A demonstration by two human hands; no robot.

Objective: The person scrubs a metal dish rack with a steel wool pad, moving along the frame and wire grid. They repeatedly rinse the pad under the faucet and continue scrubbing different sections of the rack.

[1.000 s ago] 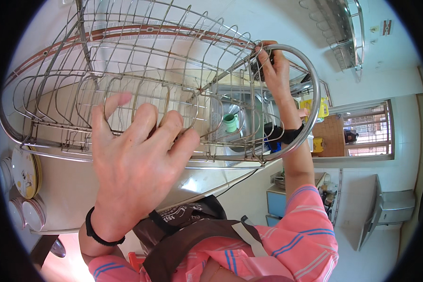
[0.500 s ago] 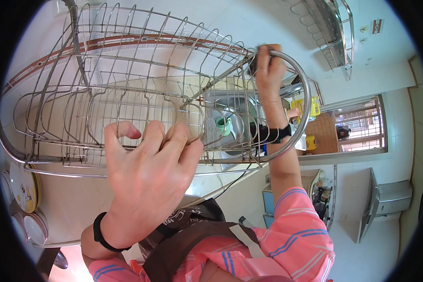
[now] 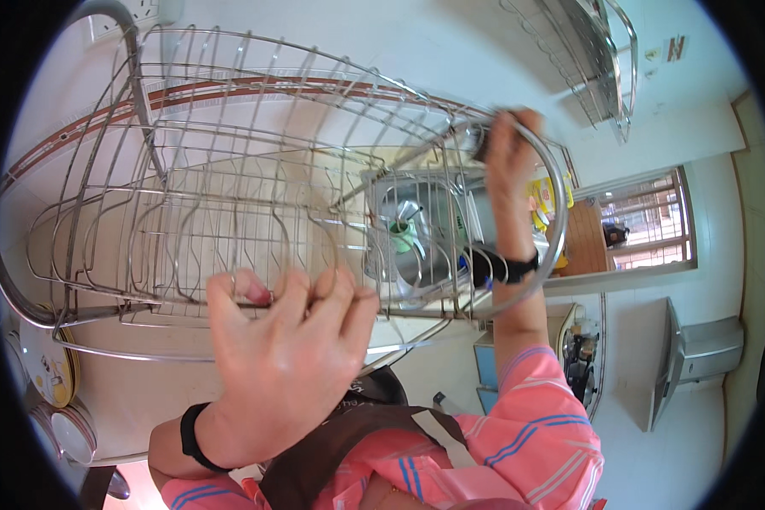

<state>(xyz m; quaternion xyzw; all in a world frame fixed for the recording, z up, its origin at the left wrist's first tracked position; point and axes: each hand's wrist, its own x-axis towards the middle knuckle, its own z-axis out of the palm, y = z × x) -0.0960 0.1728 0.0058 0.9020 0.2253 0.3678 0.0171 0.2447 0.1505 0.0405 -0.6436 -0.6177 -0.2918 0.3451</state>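
A large wire dish rack [image 3: 561, 208] with a thick tubular metal frame is tilted up in front of me. My left hand [image 3: 285, 357] has its fingers curled over the rack's near lower wires, gripping them. At the far right end of the rack, my right hand [image 3: 508, 161] closes around a small dark scrubbing pad [image 3: 482, 146] at the bent frame tube. Motion blurs that hand, so the pad's exact kind is unclear. Behind the wires, a green cup [image 3: 402, 238] stands in the metal sink [image 3: 467, 191].
Yellow-patterned plates [image 3: 47, 365] and white bowls [image 3: 72, 433] stand on the counter at left. A wire wall shelf [image 3: 591, 72] hangs at upper right. Yellow bottles [image 3: 542, 197] stand by the window [image 3: 650, 225]. A stove [image 3: 581, 348] and range hood [image 3: 705, 348] lie to the right.
The rack's near edge has come lower and closer to me, my left hand moving down with it. My right hand, with the dark pad, has shifted right and slightly down.
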